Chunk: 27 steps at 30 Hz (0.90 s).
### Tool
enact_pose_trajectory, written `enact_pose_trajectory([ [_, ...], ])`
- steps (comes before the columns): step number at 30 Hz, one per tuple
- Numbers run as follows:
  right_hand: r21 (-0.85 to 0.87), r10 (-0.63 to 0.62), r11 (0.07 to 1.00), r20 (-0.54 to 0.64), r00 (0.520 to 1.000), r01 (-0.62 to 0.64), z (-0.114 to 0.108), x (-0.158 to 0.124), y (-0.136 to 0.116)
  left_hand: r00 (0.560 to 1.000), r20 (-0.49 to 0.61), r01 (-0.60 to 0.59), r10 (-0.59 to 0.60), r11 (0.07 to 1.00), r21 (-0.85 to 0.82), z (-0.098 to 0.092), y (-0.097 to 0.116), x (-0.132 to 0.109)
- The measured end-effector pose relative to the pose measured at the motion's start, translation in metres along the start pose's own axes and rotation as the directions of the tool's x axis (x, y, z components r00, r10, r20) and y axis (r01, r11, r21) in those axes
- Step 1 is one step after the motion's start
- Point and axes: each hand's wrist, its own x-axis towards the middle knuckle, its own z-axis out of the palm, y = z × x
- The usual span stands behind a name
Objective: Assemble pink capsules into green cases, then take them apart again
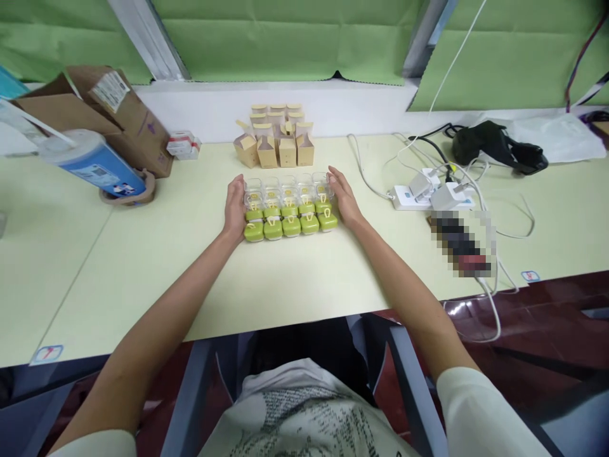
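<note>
A tight block of small green cases with clear lids [289, 207] lies on the pale table [295, 279], set in rows. My left hand [235, 208] rests flat against the block's left side, fingers stretched out and together. My right hand [343, 198] presses flat against its right side in the same way. Neither hand grips a single case; both touch the outer ones. Behind the block stands a cluster of small tan cardboard boxes [278, 136], some with open flaps.
A brown carton [114, 114] and a blue-labelled canister [98, 164] on its side lie at the left. At the right are a white power strip with plugs [431, 193], loose cables, a black bundle [495, 147] and a white bag [559, 136]. Green paper covers the back wall.
</note>
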Motion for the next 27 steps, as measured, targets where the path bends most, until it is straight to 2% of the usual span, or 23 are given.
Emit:
enact_pose_trajectory([
  [8, 0.067, 0.012, 0.998, -0.019, 1.0, -0.011, 0.0, 0.004, 0.001, 0.999, -0.003, 0.045, -0.045, 0.999, -0.025, 0.003, 0.006, -0.004],
  [12, 0.034, 0.04, 0.999, -0.028, 0.999, -0.039, 0.0, 0.004, -0.002, 0.998, -0.011, 0.065, -0.065, 0.997, -0.038, 0.002, 0.005, -0.005],
  [16, 0.021, 0.002, 1.0, -0.027, 1.0, -0.001, 0.0, 0.002, -0.001, 0.998, -0.031, 0.059, -0.06, 0.998, -0.017, 0.0, 0.002, -0.003],
  [27, 0.072, 0.019, 0.997, -0.173, 0.985, -0.007, 0.0, 0.005, 0.013, 0.996, -0.057, 0.063, -0.062, 0.998, 0.024, -0.003, 0.0, -0.005],
])
